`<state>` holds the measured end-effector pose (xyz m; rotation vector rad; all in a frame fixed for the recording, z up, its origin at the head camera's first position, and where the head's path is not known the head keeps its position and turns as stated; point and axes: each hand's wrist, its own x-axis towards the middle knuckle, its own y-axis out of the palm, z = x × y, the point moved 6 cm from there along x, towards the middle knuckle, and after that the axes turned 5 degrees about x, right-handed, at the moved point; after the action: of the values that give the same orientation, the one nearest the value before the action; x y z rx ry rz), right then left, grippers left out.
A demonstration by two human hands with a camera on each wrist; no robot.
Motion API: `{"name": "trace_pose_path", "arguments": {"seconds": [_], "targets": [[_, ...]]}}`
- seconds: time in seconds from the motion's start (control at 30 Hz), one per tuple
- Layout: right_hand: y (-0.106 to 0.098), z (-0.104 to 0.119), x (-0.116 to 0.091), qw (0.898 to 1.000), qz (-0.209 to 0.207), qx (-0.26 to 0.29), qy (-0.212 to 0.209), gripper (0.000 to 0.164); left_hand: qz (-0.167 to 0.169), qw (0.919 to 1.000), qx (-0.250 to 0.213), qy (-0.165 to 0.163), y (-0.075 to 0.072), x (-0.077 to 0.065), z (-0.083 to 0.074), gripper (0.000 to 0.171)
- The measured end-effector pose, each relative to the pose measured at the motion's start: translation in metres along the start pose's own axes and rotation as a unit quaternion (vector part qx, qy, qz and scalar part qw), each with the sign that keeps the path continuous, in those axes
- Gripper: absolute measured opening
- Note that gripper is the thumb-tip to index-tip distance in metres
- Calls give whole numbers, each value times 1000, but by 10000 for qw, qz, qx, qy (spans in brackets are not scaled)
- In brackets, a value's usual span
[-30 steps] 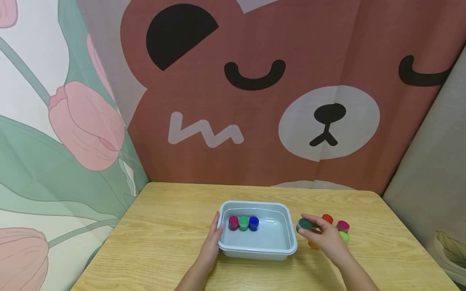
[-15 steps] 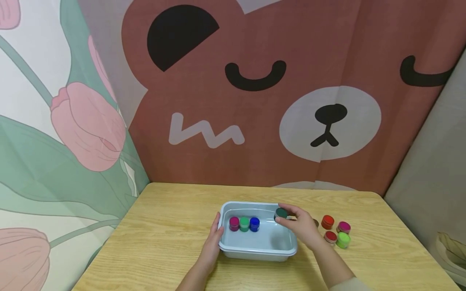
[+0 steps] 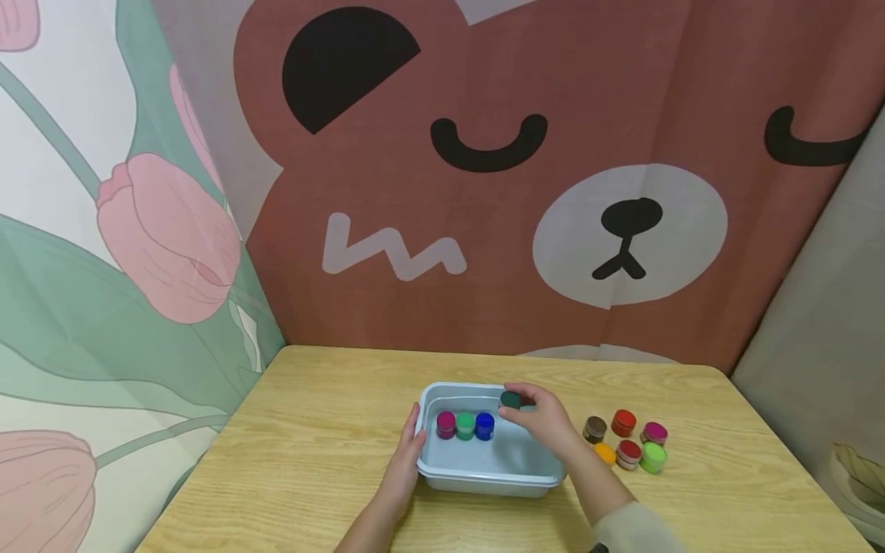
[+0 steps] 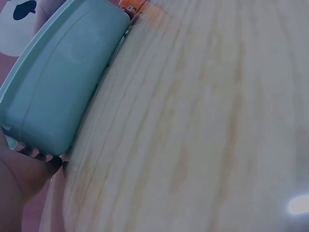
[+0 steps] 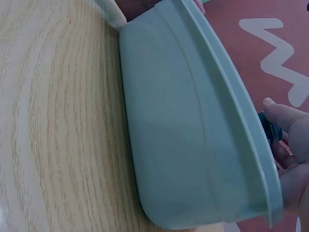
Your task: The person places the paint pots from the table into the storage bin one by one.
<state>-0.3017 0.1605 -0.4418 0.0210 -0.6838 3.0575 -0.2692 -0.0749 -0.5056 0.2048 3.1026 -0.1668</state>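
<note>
Only the head view looks down into the pale blue tub (image 3: 498, 488); both wrist views show its outer wall, which hides the jars on its floor. The right wrist view does show the dark green jar (image 3: 510, 399) just beyond the tub's rim, pinched between the thumb and fingers of the right hand (image 3: 549, 421). From the head, that jar is seen over the tub, towards its far edge and right of the middle, held off the floor. The left wrist view shows darkened fingertips of the left hand (image 3: 401, 468) tucked against a lower corner of the tub; the head view has its thumb at the left rim, so it grips that side. At the top of the left wrist view an orange patch (image 4: 131, 6) is too cut off to identify.

Inside the tub, a magenta jar (image 3: 445, 425), a green jar (image 3: 465, 425) and a blue jar (image 3: 485, 426) stand in a row near the left wall. On the table (image 3: 311, 430), between the tub and the right edge, six more capped jars (image 3: 628, 454) stand grouped: brown, red, magenta, orange, dark red and lime.
</note>
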Motion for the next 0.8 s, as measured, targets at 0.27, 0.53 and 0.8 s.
{"name": "trace_pose_path", "arguments": {"seconds": [0.27, 0.53, 0.8], "targets": [[10, 0, 4, 9996, 14, -274, -44, 41, 13, 10000, -2, -5, 1, -1, -1, 58], [18, -5, 11, 9982, 93, -586, -133, 41, 19, 10000, -36, 62, 0, -1, -1, 59], [19, -9, 14, 9943, 202, -1049, -34, 39, 46, 10000, -42, 59, 1, -2, -1, 58]]}}
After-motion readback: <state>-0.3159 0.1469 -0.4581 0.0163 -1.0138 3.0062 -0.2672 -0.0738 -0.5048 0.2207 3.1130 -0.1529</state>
